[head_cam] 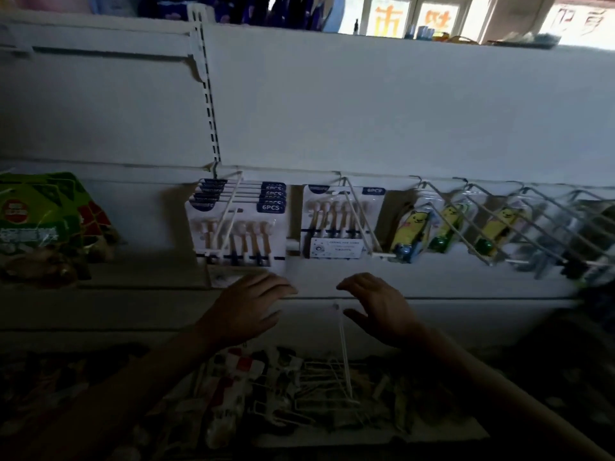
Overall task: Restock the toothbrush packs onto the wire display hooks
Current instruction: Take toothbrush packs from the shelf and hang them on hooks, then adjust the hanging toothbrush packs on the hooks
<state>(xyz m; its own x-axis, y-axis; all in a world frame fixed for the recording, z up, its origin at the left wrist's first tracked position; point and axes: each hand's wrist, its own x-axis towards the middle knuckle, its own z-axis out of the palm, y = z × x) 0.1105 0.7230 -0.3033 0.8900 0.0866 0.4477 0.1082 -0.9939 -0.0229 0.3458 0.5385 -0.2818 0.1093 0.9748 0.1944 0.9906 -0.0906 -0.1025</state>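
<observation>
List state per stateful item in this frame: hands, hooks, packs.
left hand: empty, fingers relaxed
right hand: empty, fingers relaxed
left hook stack: several 6PCS packs hanging
second hook pack: hanging, few at most
yellow character packs: hanging on angled hooks
loose wire hooks: piled below, unmounted

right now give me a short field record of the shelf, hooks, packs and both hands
left hook: stack of 6PCS toothbrush packs, several deep
next hook: thinner set of toothbrush packs
hooks to the right: yellow cartoon packs
left hand: holds nothing, fingers loose, below the stack
right hand: holds nothing, fingers loose
lower shelf: loose wire hooks, dim
far left: green bag
</observation>
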